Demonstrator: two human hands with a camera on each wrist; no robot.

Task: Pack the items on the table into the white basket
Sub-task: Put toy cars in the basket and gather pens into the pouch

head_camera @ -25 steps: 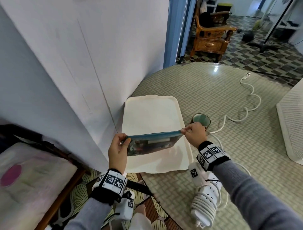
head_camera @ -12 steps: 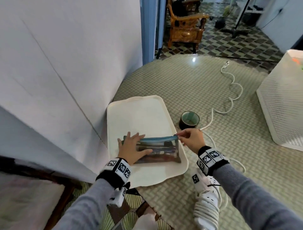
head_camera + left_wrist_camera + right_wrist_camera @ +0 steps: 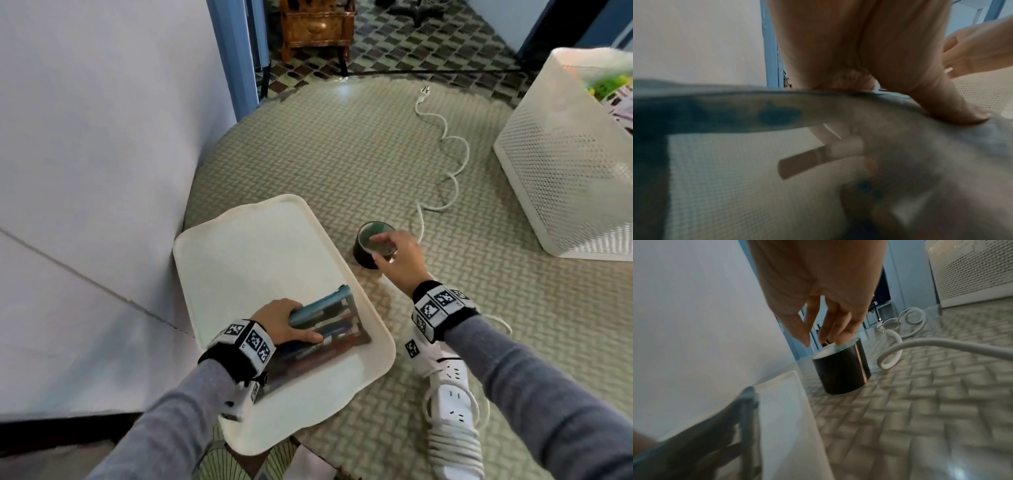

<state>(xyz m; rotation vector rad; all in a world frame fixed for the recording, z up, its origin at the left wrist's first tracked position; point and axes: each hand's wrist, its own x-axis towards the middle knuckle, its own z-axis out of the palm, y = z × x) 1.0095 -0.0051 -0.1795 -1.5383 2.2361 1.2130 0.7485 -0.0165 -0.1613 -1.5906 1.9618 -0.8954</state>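
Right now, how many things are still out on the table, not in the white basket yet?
Pencil case: 1
Cup: 1
Tray: 1
Power strip with its cord: 1
Total: 4

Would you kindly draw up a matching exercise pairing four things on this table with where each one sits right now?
Things:
1. Clear mesh pencil pouch with blue zip
2. Dark round cup
3. White perforated basket
4. Coiled white power strip

Places:
A. far right of the table
B. under the right forearm, near edge
C. on the cream tray, in the left hand's grip
D. beside the tray, under the right hand's fingers

Pairs: 1-C, 2-D, 3-A, 4-B
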